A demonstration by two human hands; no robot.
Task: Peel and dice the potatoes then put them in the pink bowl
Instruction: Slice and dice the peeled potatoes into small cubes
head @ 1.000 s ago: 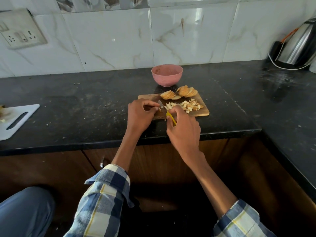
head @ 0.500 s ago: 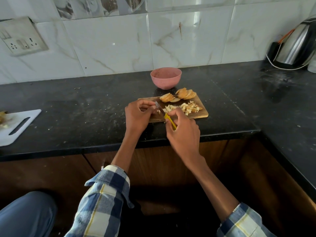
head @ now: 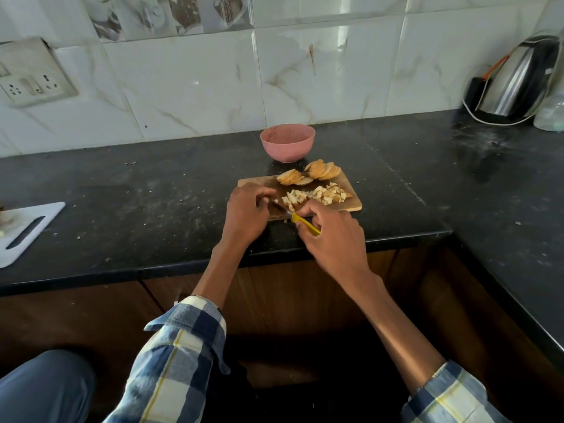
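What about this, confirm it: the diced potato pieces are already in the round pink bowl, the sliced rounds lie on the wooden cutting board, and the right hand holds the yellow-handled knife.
Wrong on one point. The head view shows the diced potato pieces heaped on the wooden cutting board, not in the round pink bowl. The rest stands: the sliced rounds lie on the board and the right hand holds the yellow-handled knife.

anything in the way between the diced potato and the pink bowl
Yes. Two fans of potato slices lie at the board's far edge, between the dice and the bowl just behind. Lifting the dice over them clears it.
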